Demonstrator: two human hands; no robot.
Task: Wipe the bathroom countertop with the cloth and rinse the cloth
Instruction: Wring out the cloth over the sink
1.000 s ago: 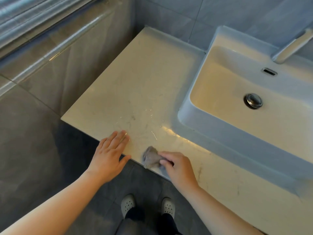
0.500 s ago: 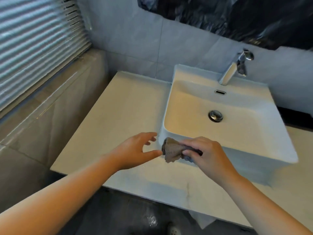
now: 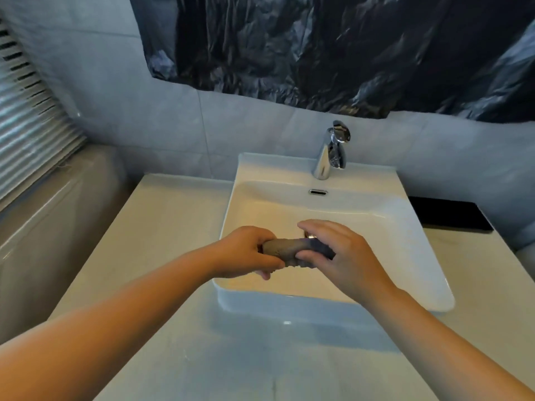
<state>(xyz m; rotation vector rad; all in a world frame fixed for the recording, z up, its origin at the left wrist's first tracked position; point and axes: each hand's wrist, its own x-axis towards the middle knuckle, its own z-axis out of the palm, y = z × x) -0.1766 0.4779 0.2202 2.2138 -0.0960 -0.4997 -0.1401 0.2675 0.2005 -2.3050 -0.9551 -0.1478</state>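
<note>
1. Cloth: grey, bunched into a short roll, held above the basin of the sink, clear of the countertop.
2. Left hand: fingers curled tight round the left end of the roll, thumb underneath.
3. Right hand: clasped on the right end of the roll, thumb pressed against the fabric, fingers arched over the top.
4. Sink: white, rectangular, set on top of the pale countertop; drain mostly hidden behind the hands.
5. Faucet: chrome, upright at the back rim of the sink, spout toward the basin; no water seen running.
6. Surroundings: grey tiled wall behind, crumpled black plastic sheet hung above the faucet, window blinds at far left.
</note>
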